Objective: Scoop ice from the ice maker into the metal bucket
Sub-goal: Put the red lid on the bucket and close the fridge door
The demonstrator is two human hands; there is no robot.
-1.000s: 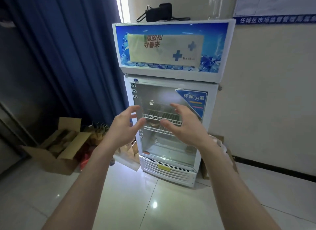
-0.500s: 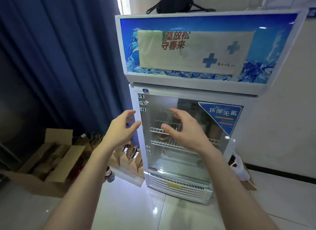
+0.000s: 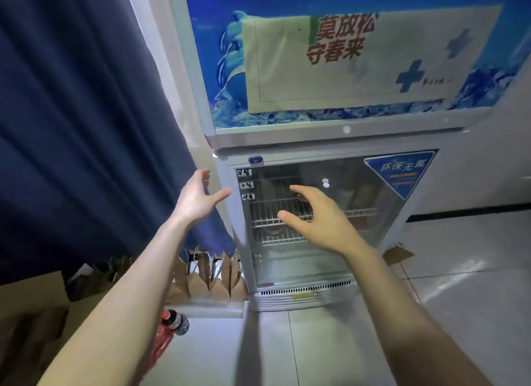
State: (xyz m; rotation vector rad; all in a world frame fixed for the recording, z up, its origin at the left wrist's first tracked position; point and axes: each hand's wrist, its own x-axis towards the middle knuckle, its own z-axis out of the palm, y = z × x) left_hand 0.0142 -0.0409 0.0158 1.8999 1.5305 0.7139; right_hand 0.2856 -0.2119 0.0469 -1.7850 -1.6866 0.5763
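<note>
Blue curtain (image 3: pixel 71 127), glass-door cooler (image 3: pixel 330 266), wire shelves (image 3: pixel 268 222), contents unclear, left hand (image 3: pixel 198 197) and right hand (image 3: pixel 323 223) spread, empty

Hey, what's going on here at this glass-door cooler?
A person holds both bare hands out toward the glass-door cooler, gripping nothing. The left hand is up by the cooler's left edge, next to the blue curtain. The right hand is in front of the glass, fingers spread. The cooler looks shut, and no scoop or bucket is in view.
</note>
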